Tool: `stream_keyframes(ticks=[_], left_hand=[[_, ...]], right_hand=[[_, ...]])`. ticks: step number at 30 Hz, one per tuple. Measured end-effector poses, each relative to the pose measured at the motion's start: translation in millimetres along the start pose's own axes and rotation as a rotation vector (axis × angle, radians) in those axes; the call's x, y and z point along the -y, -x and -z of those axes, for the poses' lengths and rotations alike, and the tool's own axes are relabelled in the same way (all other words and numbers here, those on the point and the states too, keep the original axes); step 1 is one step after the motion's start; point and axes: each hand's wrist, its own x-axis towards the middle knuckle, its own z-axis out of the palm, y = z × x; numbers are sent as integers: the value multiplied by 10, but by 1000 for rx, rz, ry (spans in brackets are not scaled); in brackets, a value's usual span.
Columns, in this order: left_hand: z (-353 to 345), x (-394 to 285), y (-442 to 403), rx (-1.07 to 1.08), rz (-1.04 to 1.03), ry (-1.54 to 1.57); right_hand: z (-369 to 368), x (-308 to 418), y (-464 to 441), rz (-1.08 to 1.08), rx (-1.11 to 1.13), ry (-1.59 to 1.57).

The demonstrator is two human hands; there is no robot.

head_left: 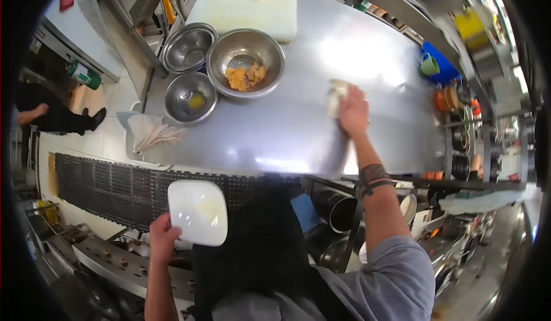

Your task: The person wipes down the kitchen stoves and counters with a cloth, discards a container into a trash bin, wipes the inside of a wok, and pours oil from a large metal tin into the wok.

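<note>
My left hand (pixel 164 232) grips the edge of a white squarish dish (pixel 198 211), held tilted off the table's near side; a faint yellowish smear shows inside it. On the steel table (pixel 247 137), my right hand (pixel 354 113) lies over a pale cloth (pixel 335 98), fingers bent onto it and blurred. Left of that hand stands a large metal bowl (pixel 274 71) with orange-yellow food lumps (pixel 245 76) in it. Beside it are a smaller metal bowl (pixel 172 104) with a little yellow liquid and another metal bowl (pixel 171 50).
A white cutting board (pixel 247 5) lies at the table's far left. Crumpled whitish material (pixel 154 133) hangs near the left edge. A green mug (pixel 429 64) and a blue container (pixel 439 74) are at the right. Another person (pixel 57 111) stands far left. Black matting (pixel 109 186) covers the floor.
</note>
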Motion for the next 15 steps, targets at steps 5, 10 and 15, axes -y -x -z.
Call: stream_keyframes(ticks=[5, 10, 15], left_hand=[[46, 652, -149, -126, 148, 207], [-355, 892, -174, -247, 182, 435], [-723, 610, -293, -268, 182, 489]], right_hand=[[-363, -1099, -1292, -337, 115, 96], [-1476, -1703, -2841, -399, 74, 252], [-1573, -380, -3520, 165, 160, 64]])
